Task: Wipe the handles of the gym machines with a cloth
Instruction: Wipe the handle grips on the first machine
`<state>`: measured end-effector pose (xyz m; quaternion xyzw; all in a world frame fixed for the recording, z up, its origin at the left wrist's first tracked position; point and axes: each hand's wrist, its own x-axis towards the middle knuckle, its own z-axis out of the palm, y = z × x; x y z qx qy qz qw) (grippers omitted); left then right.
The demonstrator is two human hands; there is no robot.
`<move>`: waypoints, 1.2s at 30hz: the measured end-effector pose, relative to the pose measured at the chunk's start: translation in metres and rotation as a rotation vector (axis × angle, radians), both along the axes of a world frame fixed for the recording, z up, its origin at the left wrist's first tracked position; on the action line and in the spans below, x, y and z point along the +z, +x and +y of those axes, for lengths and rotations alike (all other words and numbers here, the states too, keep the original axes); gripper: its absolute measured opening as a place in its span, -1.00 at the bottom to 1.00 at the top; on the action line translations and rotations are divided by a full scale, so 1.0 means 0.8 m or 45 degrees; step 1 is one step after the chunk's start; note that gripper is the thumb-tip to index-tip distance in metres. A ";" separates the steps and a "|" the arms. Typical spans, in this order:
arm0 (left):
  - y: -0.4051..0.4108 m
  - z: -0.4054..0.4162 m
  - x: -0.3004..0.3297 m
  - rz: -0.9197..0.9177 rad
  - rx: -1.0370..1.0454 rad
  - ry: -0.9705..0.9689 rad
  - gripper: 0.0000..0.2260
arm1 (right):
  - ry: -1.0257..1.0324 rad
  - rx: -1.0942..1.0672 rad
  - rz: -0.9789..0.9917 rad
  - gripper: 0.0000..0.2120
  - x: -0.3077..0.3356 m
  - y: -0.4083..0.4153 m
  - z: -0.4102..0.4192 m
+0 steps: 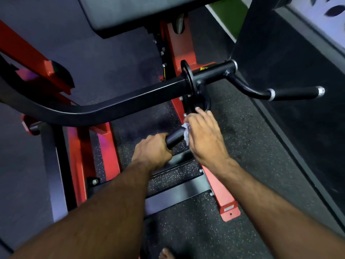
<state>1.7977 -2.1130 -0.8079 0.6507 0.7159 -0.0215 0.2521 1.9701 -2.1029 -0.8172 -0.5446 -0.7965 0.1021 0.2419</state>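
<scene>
A short black handle [174,137] of the red-and-black gym machine juts toward me at mid-frame. My left hand [152,151] grips its near end, fingers curled round it. My right hand [204,136] holds a small white cloth [186,130] against the handle's far end, fingers wrapped over it. Only a crumpled bit of the cloth shows under the fingers. A second black handle [295,93] with silver rings sticks out at the right, untouched.
A curved black lever arm [104,111] crosses the frame above my hands, with a round black disc [188,81] on it. Red frame beams [214,186] and a black padded seat [130,14] surround it. Speckled rubber floor lies below; a dark wall panel [289,53] stands right.
</scene>
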 end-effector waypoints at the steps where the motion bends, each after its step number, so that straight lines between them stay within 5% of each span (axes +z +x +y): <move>1: 0.000 0.000 0.000 0.002 0.002 -0.001 -0.72 | 0.006 0.007 0.030 -0.79 -0.005 -0.009 -0.003; 6: 0.003 -0.001 -0.001 0.000 0.003 0.024 -0.75 | 0.240 0.185 -0.116 -0.80 -0.013 0.021 0.005; 11: 0.002 -0.002 0.000 -0.015 0.015 0.016 -0.77 | 0.126 0.026 -0.270 -0.77 0.014 0.002 0.018; 17: 0.000 0.000 0.002 -0.011 -0.006 -0.001 -0.72 | -0.132 0.141 -0.069 -0.55 0.002 0.035 -0.008; 23: 0.002 -0.002 0.007 -0.057 -0.027 0.002 -0.79 | -0.385 -0.053 0.107 -0.56 0.008 -0.013 -0.024; 28: 0.002 0.000 0.005 -0.052 -0.028 -0.013 -0.74 | -0.126 0.065 -0.037 -0.58 -0.003 0.027 -0.014; 32: 0.000 -0.002 0.001 -0.034 -0.020 0.022 -0.79 | -0.291 -0.091 0.116 -0.53 0.004 -0.004 -0.008; 36: 0.002 -0.001 0.000 -0.056 -0.022 0.026 -0.78 | -0.105 0.009 0.197 -0.66 -0.001 0.007 -0.020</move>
